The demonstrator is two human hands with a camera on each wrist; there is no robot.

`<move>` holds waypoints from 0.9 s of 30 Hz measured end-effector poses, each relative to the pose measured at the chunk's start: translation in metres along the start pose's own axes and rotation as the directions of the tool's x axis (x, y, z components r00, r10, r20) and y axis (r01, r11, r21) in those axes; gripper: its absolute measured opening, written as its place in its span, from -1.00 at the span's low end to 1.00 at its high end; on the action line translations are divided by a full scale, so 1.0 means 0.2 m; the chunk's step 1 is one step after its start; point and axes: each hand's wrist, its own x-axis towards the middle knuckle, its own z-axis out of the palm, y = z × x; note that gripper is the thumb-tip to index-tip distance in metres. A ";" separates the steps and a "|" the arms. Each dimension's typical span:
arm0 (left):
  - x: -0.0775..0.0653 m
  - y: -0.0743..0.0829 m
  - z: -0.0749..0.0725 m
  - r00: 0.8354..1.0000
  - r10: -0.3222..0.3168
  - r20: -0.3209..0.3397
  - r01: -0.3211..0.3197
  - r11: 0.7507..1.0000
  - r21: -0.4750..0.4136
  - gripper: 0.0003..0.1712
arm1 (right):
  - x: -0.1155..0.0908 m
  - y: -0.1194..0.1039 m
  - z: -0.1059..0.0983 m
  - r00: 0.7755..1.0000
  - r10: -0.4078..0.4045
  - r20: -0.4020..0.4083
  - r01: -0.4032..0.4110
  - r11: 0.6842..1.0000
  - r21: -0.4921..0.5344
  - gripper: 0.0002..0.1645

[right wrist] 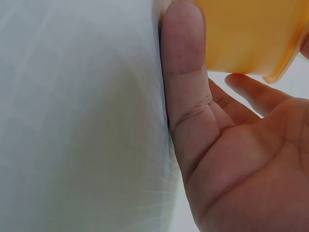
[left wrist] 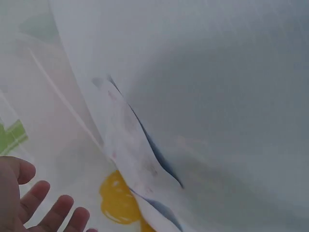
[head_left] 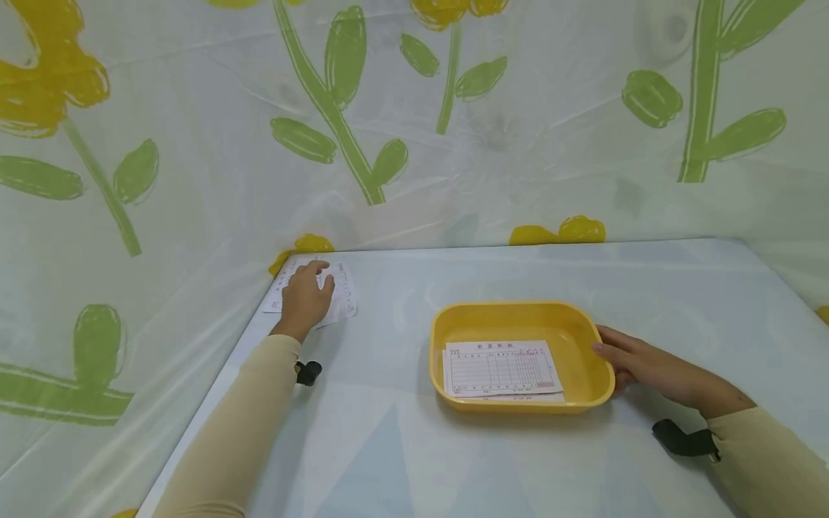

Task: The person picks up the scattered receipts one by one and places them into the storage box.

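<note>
Where the flowered cloth (head_left: 214, 180) meets the far left corner of the table (head_left: 388, 360), printed papers (head_left: 343, 298) lie overlapping, their edges curling up a little. Over them reaches the left hand (head_left: 304, 301), fingers spread and loosely bent, thumb apart; whether it brushes the top sheet I can't quite tell from here. A black clip (head_left: 309, 373) juts out by the cuff of that pale sleeve (head_left: 227, 432). Right of the middle, on the table, sits the yellow tray (head_left: 576, 352), with overlapping slips (head_left: 501, 370) toward its left side, the top one ruled like a form. At its right end the right hand (head_left: 657, 370) pinches the rim, thumb over the edge, fingers against the outer wall
</note>
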 end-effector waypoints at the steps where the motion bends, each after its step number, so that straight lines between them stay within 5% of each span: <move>1: 0.01 -0.03 -0.01 1.000 -0.018 0.002 0.017 1.000 0.012 -0.50 | 0.00 0.00 0.00 1.000 -0.002 -0.001 0.002 1.000 0.001 -0.10; 7: 0.02 -0.18 -0.03 0.988 -0.146 0.058 0.142 0.988 0.069 -0.46 | 0.00 0.02 -0.01 1.000 0.006 -0.009 -0.005 1.000 0.002 -0.10; 13: 0.04 -0.30 -0.02 0.945 -0.289 0.155 0.276 0.956 0.099 -0.37 | 0.00 0.02 -0.01 1.000 -0.004 0.002 0.004 1.000 0.021 -0.10; 27: 0.05 -0.35 -0.05 0.871 -0.359 0.336 0.307 0.931 0.199 -0.15 | 0.01 0.03 -0.01 0.997 0.074 -0.015 -0.073 0.997 0.021 -0.05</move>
